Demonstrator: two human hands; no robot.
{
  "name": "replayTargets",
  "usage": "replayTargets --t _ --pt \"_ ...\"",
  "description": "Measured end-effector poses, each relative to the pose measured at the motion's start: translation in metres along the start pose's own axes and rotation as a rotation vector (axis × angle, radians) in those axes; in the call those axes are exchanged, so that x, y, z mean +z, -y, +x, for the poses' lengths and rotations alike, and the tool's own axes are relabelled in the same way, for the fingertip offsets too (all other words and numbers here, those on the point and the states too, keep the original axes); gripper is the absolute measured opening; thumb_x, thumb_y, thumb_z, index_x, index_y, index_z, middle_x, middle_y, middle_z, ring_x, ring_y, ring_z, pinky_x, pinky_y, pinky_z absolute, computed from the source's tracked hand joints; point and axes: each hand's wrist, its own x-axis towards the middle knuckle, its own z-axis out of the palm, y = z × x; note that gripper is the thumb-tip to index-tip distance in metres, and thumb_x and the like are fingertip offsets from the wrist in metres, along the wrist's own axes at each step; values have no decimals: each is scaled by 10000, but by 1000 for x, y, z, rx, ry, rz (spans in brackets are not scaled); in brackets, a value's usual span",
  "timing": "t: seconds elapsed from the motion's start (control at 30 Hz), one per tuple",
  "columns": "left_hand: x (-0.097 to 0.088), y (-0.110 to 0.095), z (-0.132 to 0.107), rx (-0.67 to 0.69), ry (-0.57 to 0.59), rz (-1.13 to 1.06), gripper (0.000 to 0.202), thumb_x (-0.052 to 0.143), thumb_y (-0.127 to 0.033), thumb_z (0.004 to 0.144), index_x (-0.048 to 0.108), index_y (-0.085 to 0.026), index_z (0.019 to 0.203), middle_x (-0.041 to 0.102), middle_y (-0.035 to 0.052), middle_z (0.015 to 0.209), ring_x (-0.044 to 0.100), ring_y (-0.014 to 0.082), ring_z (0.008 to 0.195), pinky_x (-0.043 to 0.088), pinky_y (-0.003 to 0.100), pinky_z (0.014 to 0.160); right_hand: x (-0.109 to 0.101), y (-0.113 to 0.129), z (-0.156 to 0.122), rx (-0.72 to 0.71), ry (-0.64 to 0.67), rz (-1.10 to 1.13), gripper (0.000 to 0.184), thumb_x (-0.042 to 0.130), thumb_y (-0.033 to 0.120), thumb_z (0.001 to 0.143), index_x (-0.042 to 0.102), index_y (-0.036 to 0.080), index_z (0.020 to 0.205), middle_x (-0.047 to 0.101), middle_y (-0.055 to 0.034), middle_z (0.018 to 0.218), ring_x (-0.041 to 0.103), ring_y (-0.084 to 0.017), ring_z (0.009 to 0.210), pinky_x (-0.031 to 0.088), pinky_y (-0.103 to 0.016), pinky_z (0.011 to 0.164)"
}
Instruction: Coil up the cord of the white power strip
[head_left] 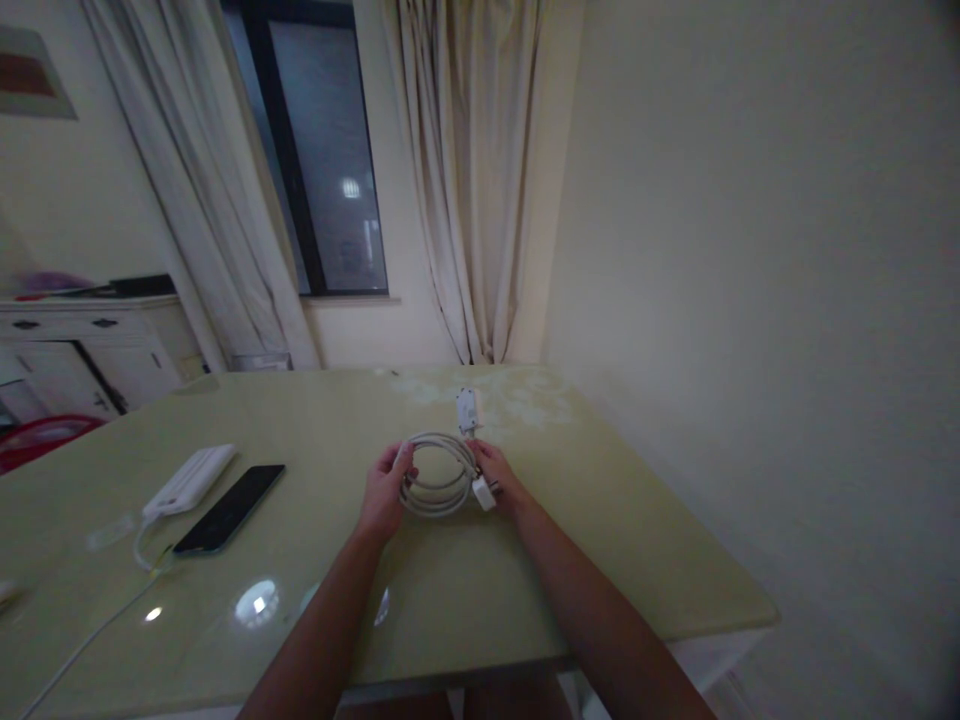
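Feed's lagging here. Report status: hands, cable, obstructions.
Left hand and right hand both gripping coiled white cable, over pale green glossy table. Small white adapter lies just beyond coil. Flat black phone off left, apart.

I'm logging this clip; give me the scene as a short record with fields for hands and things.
left hand: holds cable, left side
right hand: holds cable, right side, by its plug
cable: white, coiled in a ring
adapter: white, on table behind the coil
power bank: white, on table at left
phone: black, beside power bank
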Motion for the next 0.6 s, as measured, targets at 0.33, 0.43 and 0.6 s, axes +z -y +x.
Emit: replayTargets --t 0.33,0.43,0.6 --pt "-2 10 4 51 25 50 494 865 -358 630 718 -217 1080 689 79 1137 668 169 934 600 318 787 -24 27 1 -391 -497 146 425 679 607 777 672 228 969 638 -10 839 522 -103 671 431 -222 628" --pt "-5 12 5 -31 -19 59 404 840 -338 649 724 -211 1015 714 74 1042 690 161 872 579 258 691 -44 40 -1 -486 -644 136 398 633 563 805 665 220 1003 633 -11 828 519 -101 663 411 -214 615" --pt "-7 12 9 -174 -102 -40 208 800 -240 716 719 -166 892 725 55 892 654 90 665 459 136 513 -76 55 -4 -581 -781 136 403 625 544 807 663 199 1010 611 -1 777 471 -85 591 372 -201 572"
